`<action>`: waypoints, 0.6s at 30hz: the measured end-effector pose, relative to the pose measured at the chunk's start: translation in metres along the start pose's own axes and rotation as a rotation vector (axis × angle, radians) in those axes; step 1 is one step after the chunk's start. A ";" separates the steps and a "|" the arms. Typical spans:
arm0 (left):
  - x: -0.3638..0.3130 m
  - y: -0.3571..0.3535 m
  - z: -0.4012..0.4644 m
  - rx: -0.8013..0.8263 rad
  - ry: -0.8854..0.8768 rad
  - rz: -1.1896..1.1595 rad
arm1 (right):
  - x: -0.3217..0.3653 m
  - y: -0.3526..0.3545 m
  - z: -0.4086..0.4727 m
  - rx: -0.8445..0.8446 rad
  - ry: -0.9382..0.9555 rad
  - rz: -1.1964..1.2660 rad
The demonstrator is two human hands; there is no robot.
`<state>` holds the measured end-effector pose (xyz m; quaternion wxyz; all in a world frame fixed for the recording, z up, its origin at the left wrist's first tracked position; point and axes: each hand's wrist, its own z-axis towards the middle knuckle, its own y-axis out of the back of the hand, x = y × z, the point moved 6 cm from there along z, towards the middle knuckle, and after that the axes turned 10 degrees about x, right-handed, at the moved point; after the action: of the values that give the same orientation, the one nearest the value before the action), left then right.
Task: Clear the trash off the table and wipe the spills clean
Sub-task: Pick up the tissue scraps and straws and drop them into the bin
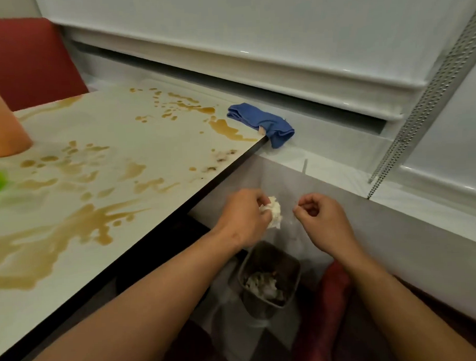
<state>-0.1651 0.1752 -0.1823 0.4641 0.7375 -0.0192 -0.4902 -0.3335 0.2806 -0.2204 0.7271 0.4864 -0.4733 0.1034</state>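
Fingers (pixel 262 203) of left hand (pixel 244 218) curled round a crumpled white tissue (pixel 273 213), held out past the table (pixel 137 146) edge, above the grey bin (pixel 268 282) on the floor. Right hand (pixel 320 217) alongside, fingers curled in, pinching something too thin to make out. Brown spills (pixel 70 228) all across the tabletop. Blue cloth (pixel 261 123) bunched at the far corner.

Blue cloth (pixel 261 123), brown spills (pixel 70 228) on cream table (pixel 115 147), white tissue (pixel 273 211), red chair (pixel 27 61)
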 end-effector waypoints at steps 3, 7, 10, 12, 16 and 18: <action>0.031 -0.036 0.013 0.045 0.066 0.003 | -0.034 -0.024 -0.005 0.008 -0.069 -0.017; 0.054 -0.078 0.026 0.103 0.122 0.013 | -0.068 -0.047 -0.005 0.036 -0.151 -0.041; 0.054 -0.094 0.035 0.122 0.113 0.056 | -0.084 -0.055 -0.001 0.051 -0.200 -0.081; 0.051 -0.099 0.037 0.133 0.098 0.102 | -0.097 -0.060 0.003 0.084 -0.240 -0.115; 0.049 -0.095 0.034 0.133 0.059 0.162 | -0.117 -0.063 0.004 0.158 -0.288 -0.215; 0.046 -0.082 0.029 0.139 0.025 0.159 | -0.112 -0.058 0.001 0.158 -0.272 -0.218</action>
<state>-0.1973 0.1806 -0.2755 0.4496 0.7702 -0.1058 -0.4398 -0.3576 0.2852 -0.3442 0.6229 0.5997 -0.5022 -0.0061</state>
